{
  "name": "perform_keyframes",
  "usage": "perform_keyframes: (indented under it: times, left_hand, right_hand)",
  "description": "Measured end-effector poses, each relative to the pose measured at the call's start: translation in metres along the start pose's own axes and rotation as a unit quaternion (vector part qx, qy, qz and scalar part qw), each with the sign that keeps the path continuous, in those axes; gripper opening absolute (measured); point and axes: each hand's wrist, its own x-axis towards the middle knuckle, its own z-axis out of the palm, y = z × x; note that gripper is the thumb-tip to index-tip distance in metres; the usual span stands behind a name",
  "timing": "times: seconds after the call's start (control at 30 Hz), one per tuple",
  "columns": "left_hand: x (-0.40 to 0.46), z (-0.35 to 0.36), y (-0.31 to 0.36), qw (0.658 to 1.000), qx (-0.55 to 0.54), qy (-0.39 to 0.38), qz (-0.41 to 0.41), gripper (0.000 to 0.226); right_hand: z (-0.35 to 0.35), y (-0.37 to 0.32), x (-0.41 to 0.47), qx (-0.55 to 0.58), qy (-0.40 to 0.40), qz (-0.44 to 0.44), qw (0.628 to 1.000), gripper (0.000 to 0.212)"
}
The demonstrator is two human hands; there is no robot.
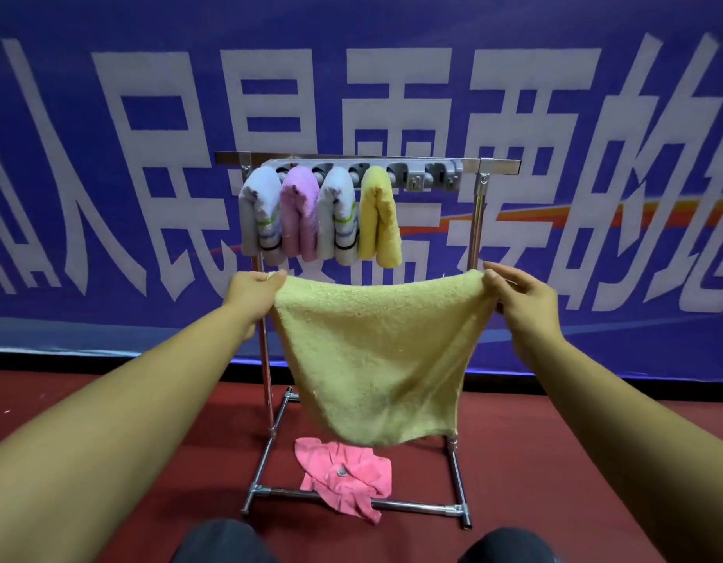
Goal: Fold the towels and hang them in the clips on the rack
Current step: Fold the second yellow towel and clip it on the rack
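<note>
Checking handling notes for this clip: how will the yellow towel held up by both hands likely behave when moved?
Probably floppy: the yellow towel sags between the left hand and right hand. Likely light, since pinched corners carry it. Its fuzzy surface suggests it won't slip easily.

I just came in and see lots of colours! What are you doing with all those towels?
A person is hanging towels on a metal rack. Four folded towels already hang from its clips. The left hand and right hand each pinch a top corner of a yellow towel, holding it spread open and not yet folded. A pink towel lies crumpled on the floor, across the rack's bottom bar.
</note>
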Motion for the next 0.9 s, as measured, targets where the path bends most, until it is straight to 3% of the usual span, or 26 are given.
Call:
perform_keyframes:
  times: [0.13, 0.23, 0.43, 0.67, 0.9]
  left_hand:
    - [-0.007, -0.004, 0.004, 0.998, -0.059, 0.032, -0.006, 0.020]
    - [-0.011, -0.005, 0.006, 0.998, -0.057, 0.007, 0.034, 0.012]
    - [-0.010, -0.014, 0.005, 0.996, -0.052, -0.007, 0.074, 0.017]
    - [-0.005, -0.017, 0.002, 0.993, -0.092, -0.010, 0.070, 0.019]
    - [-0.003, -0.029, -0.003, 0.996, -0.029, -0.018, 0.088, 0.019]
  right_hand:
    - [-0.003, 0.005, -0.001, 0.011, -0.014, 0.008, 1.000, 0.022]
    - [-0.003, 0.005, -0.001, 0.025, -0.038, 0.035, 0.998, 0.027]
    - [-0.008, 0.003, 0.002, 0.053, -0.116, 0.121, 0.985, 0.035]
    - [-0.004, 0.014, -0.002, -0.022, -0.088, 0.171, 0.981, 0.025]
    - [-0.003, 0.019, -0.005, 0.029, -0.125, 0.143, 0.981, 0.030]
